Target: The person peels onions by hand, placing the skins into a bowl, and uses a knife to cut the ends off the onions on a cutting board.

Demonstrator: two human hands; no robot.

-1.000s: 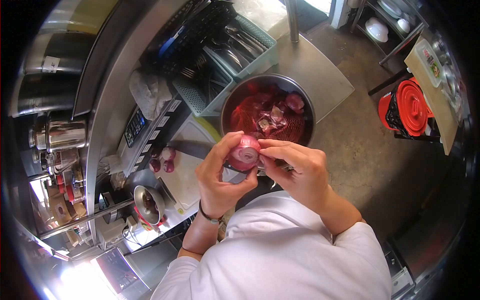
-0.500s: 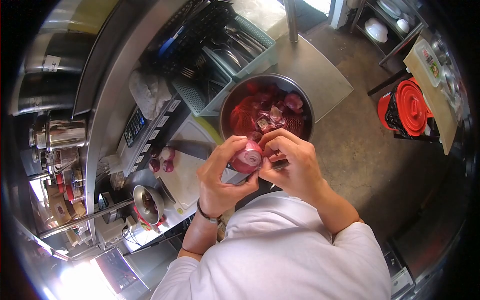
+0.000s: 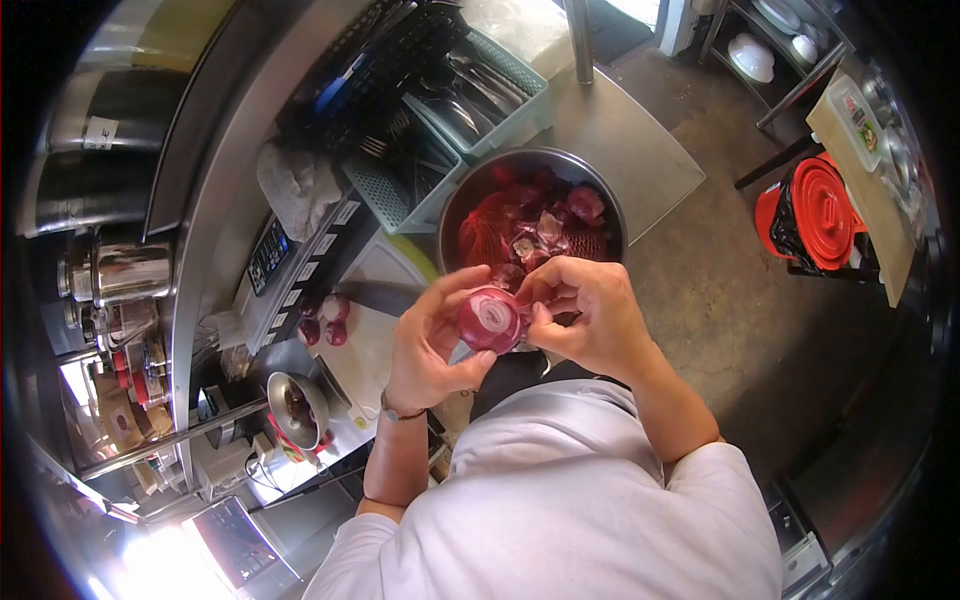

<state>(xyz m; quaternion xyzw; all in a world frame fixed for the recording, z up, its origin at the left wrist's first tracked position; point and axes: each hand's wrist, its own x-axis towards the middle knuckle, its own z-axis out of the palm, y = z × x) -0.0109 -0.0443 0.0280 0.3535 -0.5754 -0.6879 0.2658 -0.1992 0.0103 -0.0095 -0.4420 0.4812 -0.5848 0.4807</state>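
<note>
Between the thumb and fingers of my left hand [image 3: 428, 345] is a red onion [image 3: 491, 318], its cut end with pale rings facing up. My right hand [image 3: 590, 315] is closed in a pinch at the onion's right side, on a bit of its skin. Just beyond both hands, a large steel bowl [image 3: 621, 215] holds red netting [image 3: 485, 228], loose onion skins [image 3: 540, 232] and more onions [image 3: 585, 204]. Several peeled onions [image 3: 334, 308] lie at the far left of a white cutting board [image 3: 362, 352].
Green baskets of cutlery [image 3: 505, 85] stand behind the bowl on the steel counter [image 3: 630, 140]. A small metal bowl [image 3: 318, 400] is at the left. On the right are a red lidded bin [image 3: 825, 215] and a wooden board [image 3: 870, 200] with containers.
My left hand has turned the onion so its cut rings face up more fully, and its fingers have loosened somewhat. My right hand stays pinched at the onion's side.
</note>
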